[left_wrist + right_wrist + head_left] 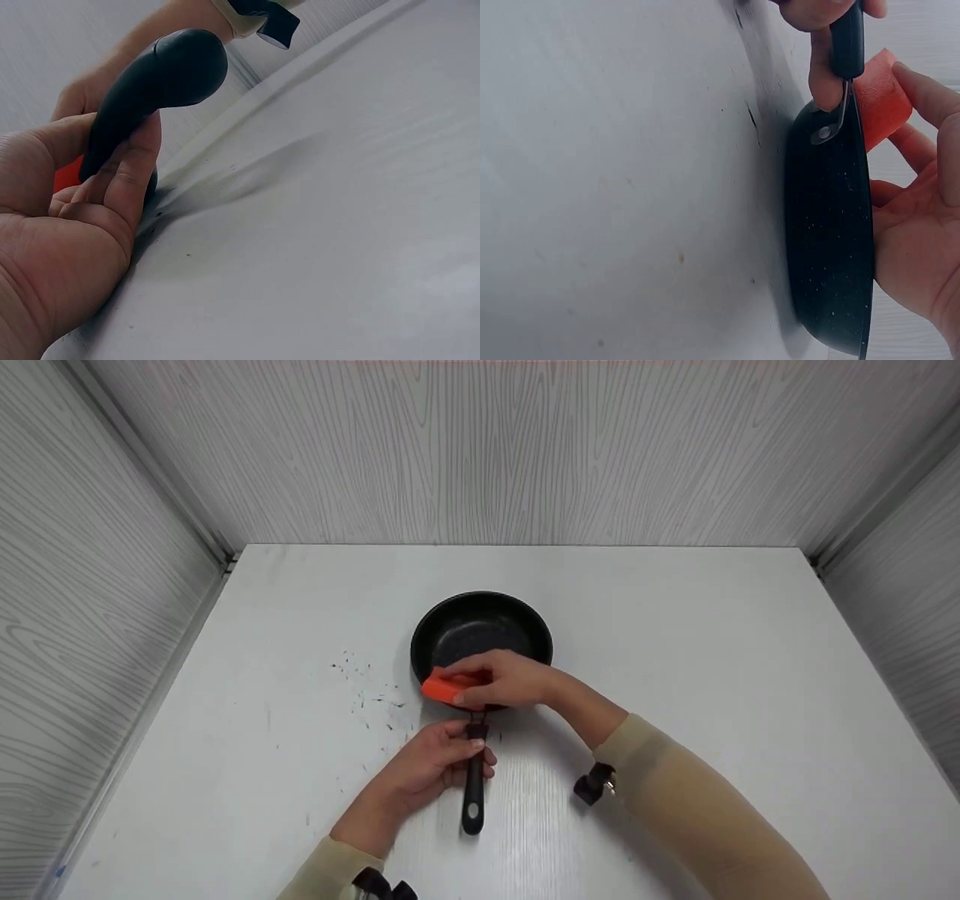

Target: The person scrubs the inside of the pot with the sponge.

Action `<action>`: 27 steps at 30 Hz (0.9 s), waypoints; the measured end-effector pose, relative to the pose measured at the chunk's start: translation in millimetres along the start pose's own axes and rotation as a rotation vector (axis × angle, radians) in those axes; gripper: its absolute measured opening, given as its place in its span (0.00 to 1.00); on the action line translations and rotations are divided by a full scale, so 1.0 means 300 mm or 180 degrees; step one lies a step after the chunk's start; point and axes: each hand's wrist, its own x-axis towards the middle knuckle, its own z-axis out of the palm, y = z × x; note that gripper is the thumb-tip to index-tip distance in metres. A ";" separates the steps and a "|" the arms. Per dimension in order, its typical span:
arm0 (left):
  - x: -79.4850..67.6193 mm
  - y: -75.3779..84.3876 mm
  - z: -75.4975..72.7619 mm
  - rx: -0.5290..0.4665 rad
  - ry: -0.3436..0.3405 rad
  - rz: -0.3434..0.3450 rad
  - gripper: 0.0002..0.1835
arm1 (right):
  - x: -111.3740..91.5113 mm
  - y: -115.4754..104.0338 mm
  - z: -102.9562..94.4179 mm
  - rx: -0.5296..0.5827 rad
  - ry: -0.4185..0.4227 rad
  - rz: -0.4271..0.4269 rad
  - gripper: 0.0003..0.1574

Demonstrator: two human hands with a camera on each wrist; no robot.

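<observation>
Head view: white surface [675, 660]; between its left and right edges, black frying pan [481, 628]; left hand [441, 756], fingers curled round handle [473, 795] pointing away from far edge; right hand [514, 679], fingers pinching orange block [441, 689] at pan's handle side.

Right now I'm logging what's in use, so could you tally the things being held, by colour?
Black: 1, the pan, its handle gripped by the left hand
Orange: 1, the sponge-like block, held by the right hand
Total: 2
</observation>
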 end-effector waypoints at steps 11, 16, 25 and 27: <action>-0.004 0.002 -0.001 0.0027 -0.0021 -0.0016 0.19 | 0.032 0.007 0.040 0.0044 0.0240 -0.0008 0.36; -0.006 -0.001 0.002 -0.0011 0.0026 -0.0037 0.20 | 0.046 0.003 0.048 0.0050 0.0326 0.0031 0.36; -0.010 0.004 0.002 -0.0029 0.0046 -0.0059 0.22 | 0.078 0.006 0.054 -0.0044 0.0430 0.0063 0.36; -0.009 0.006 0.002 -0.0026 0.0037 -0.0063 0.22 | 0.083 0.008 0.053 -0.0059 0.0430 0.0064 0.37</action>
